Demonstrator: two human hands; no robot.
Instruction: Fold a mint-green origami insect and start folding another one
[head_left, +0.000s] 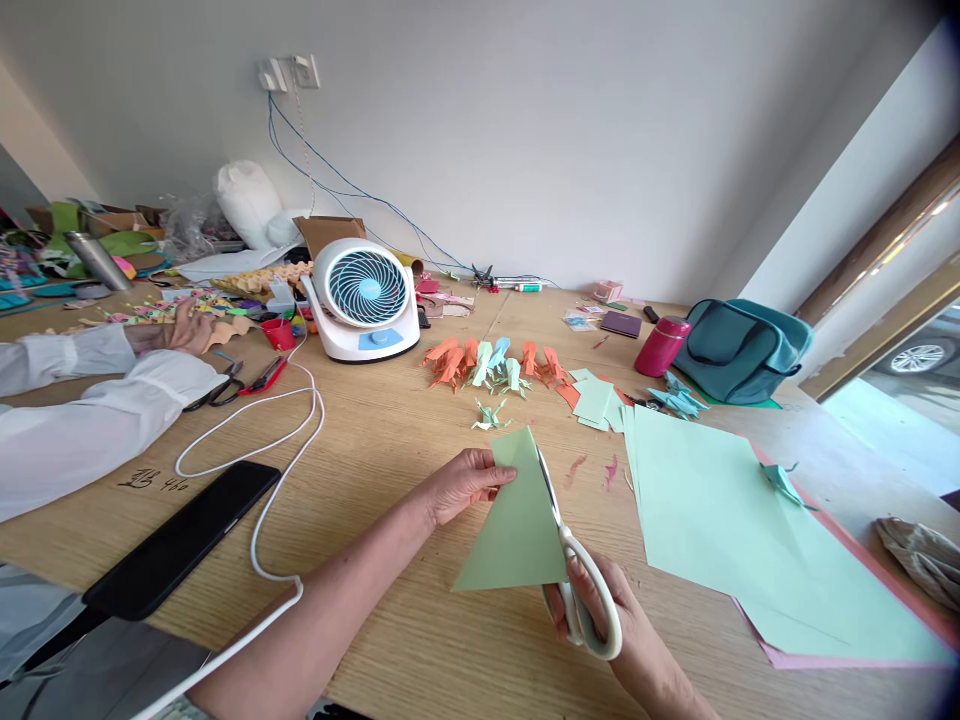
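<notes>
My left hand (469, 485) pinches the upper left edge of a pale green sheet of paper (514, 535), folded or cut into a triangle-like shape. White-handled scissors (600, 600) sit in my right hand (622, 630), with fingers and thumb through the loops. Their blades lie along the right edge of the paper, pointing away from me; whether they are cutting through it I cannot tell. Just beyond the paper stands a small green folded paper figure (491, 414). Behind it is a row of orange, green and blue paper figures (495, 362).
Large green sheets (720, 500) lie at right, with a blue-green paper figure (784, 485) on top. Small cut pieces (595, 398), a pink flask (661, 346) and a teal bag (742, 350) stand behind. At left are a fan (367, 300), a phone (184, 540), a white cable and a co-worker's sleeves (97, 420).
</notes>
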